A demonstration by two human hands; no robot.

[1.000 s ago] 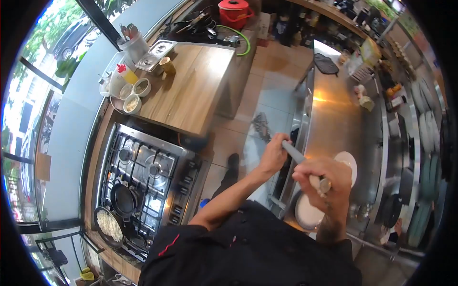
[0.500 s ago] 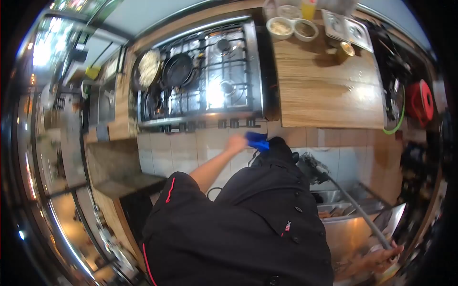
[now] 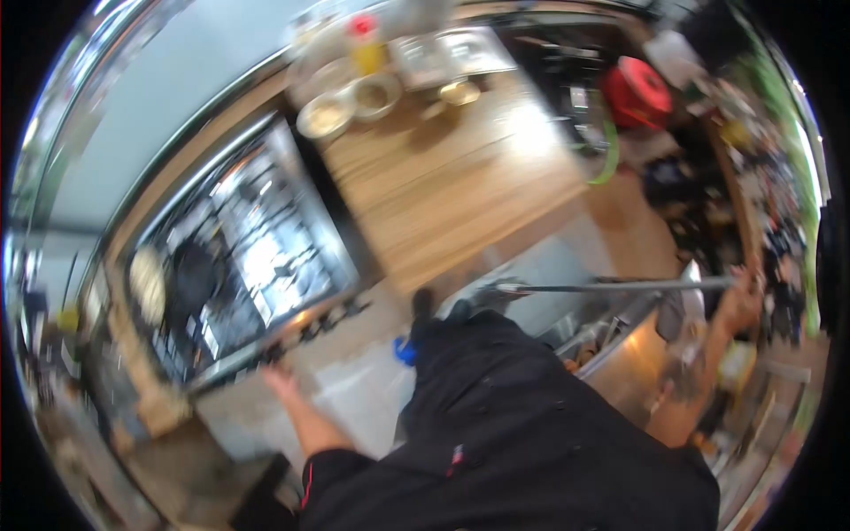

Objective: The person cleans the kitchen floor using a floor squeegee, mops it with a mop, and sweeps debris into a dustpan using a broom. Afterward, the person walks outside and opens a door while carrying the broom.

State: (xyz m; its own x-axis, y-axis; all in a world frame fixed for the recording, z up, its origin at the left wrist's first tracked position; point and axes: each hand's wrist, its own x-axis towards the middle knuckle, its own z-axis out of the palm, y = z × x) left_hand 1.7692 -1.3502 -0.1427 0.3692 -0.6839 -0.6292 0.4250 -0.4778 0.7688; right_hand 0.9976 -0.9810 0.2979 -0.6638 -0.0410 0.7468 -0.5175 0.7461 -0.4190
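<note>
My right hand (image 3: 742, 299), at the far right, is wrapped round the end of the long grey handle of a mop (image 3: 611, 287). The handle lies almost level across the view, and its blurred grey head is low by my feet. My left hand (image 3: 282, 382) is out by the stove's front knobs, smeared by motion, and no object shows in it. A blue thing (image 3: 405, 350), too blurred to name, is beside my dark-clothed legs, apart from my left hand.
On the left, the gas stove (image 3: 266, 248) bears a dark pan (image 3: 197, 270) and a pan of pale food (image 3: 148, 285). Bowls (image 3: 325, 115) and metal trays line the back of the wooden counter (image 3: 452, 177). A red container (image 3: 637, 93) stands at right, above a steel unit (image 3: 624, 363).
My view has turned, shifting the stove left and lower. My left hand has moved away from the blue thing. My right hand has raised the mop handle from a slant to nearly level.
</note>
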